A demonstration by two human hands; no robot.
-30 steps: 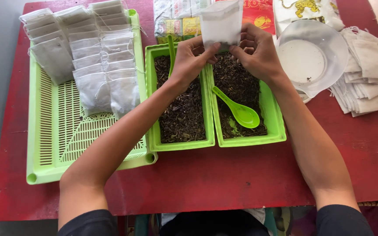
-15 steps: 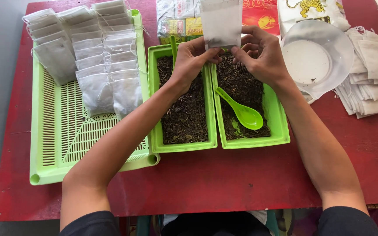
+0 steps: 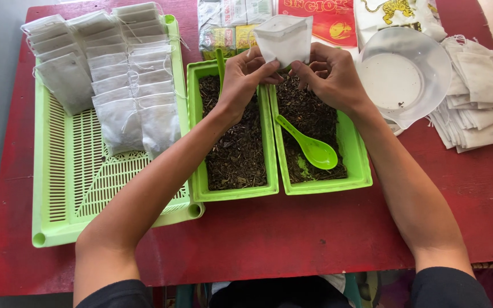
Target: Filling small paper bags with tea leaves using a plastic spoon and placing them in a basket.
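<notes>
Two hands meet over the green trays, and between them I hold a small white filter bag (image 3: 285, 39) upright, its open mouth at the top. My left hand (image 3: 245, 77) pinches the bag's lower left corner between thumb and fingertips; my right hand (image 3: 331, 77) pinches the lower right corner the same way, fingers pressed together on the fabric. The bag hangs above the far ends of the trays, just in front of some printed packets (image 3: 315, 17) lying at the back of the red table (image 3: 315, 239).

Below my hands sit two narrow green trays side by side, touching along their long edges. The left tray (image 3: 194, 142) is filled with dark loose tea leaves; a green handle (image 3: 220, 65) sticks up at its far end. The right tray (image 3: 360, 165) also holds tea leaves, with a green plastic spoon (image 3: 309, 145) lying on them, bowl toward me.

To my left a large slotted green basket (image 3: 58, 188) carries rows of filled white bags (image 3: 109, 85) overlapping across its far half. To my right a clear plastic bowl (image 3: 406, 74) rests near the right tray, and just beyond it lies a loose stack of flat empty bags (image 3: 477, 97).
</notes>
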